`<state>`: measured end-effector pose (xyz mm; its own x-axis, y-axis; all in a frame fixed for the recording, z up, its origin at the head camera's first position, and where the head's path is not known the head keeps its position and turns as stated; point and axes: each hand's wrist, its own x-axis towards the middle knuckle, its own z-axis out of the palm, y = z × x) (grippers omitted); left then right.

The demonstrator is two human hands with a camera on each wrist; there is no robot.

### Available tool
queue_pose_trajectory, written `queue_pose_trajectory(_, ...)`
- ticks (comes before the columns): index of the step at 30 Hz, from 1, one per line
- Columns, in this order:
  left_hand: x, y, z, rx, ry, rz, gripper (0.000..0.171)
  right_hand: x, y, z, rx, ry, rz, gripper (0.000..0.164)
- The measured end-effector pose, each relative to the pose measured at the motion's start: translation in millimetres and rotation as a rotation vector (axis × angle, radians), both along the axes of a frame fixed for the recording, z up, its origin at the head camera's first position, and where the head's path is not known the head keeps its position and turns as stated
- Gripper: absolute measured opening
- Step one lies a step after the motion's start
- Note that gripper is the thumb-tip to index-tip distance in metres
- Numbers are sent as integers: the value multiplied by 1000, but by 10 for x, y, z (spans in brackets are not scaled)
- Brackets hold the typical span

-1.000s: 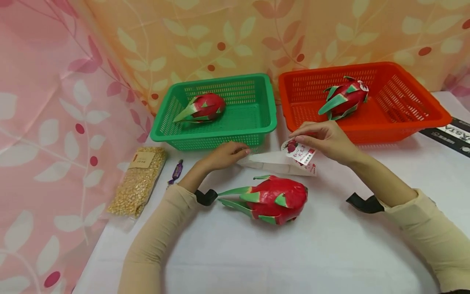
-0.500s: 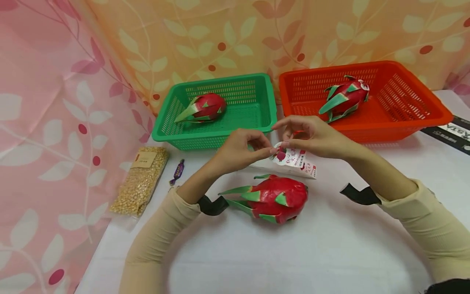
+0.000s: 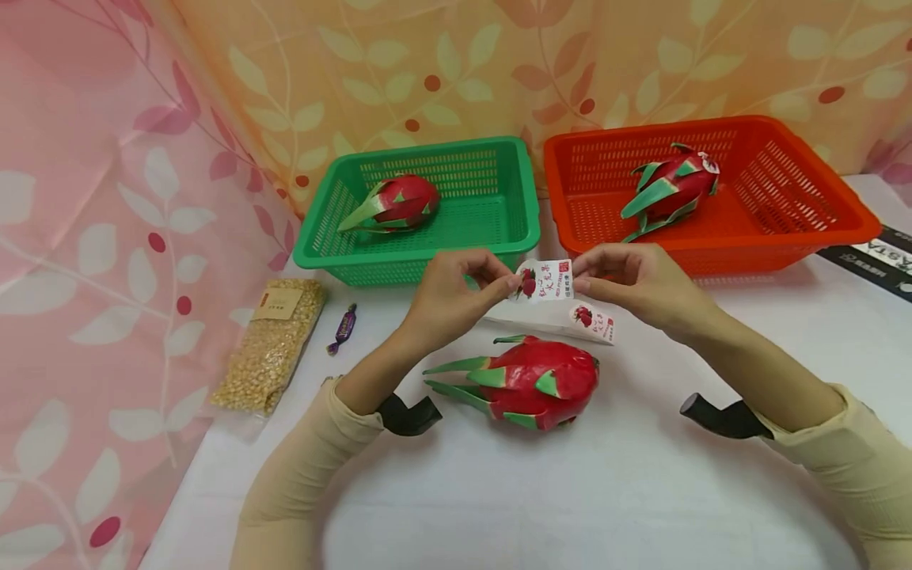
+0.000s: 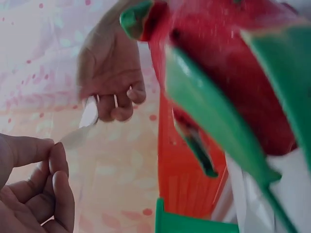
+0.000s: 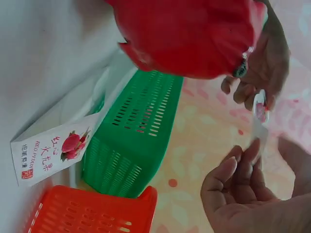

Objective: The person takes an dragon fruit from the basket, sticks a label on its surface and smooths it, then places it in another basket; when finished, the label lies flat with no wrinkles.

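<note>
Between both hands, above the table, a white sticker label (image 3: 547, 281) printed with a red dragon fruit and Chinese characters is stretched out. My left hand (image 3: 459, 297) pinches its left end between thumb and finger; my right hand (image 3: 641, 285) pinches the right end. Beneath it lies a white backing strip (image 3: 530, 318) with another printed label (image 3: 592, 320) at its right end. Nearer to me a red dragon fruit (image 3: 541, 384) with green scales rests on its side, its long tips to the left. It fills much of both wrist views.
Behind the hands stand a green basket (image 3: 530, 237) and a red-orange basket (image 3: 805, 237), each with one dragon fruit in it. A bag of yellow kernels (image 3: 267, 348) and a purple wrapped candy (image 3: 344, 329) lie at left. A black box (image 3: 872, 261) is at right.
My left hand has come up from the backing strip and taken the label's left end. The right hand has shifted its pinch to the right end, and the label now faces me flat.
</note>
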<state>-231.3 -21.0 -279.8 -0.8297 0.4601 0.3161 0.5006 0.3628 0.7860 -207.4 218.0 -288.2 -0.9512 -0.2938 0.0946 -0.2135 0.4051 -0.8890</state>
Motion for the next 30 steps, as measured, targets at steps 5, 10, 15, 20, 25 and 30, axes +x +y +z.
queue_pose_trajectory(5,77,10,10,3,4,-1,10,28,-60,-42,-142,13,-24,22)
queue_pose_trajectory(10,122,8,2,25,-7,-12,9,49,-62,-76,-262,5,-23,21)
queue_pose_trajectory(15,147,5,-10,40,-19,-25,9,83,-53,-127,-298,-35,-26,18)
queue_pose_trajectory(20,167,9,-21,47,-8,-35,10,105,-50,-155,-173,-18,-87,6)
queue_pose_trajectory(25,187,-5,-53,12,-77,-14,10,165,-25,-150,-115,-106,-83,8)
queue_pose_trajectory(30,178,-6,-175,-45,-292,-57,16,237,1,-200,-127,-211,4,14)
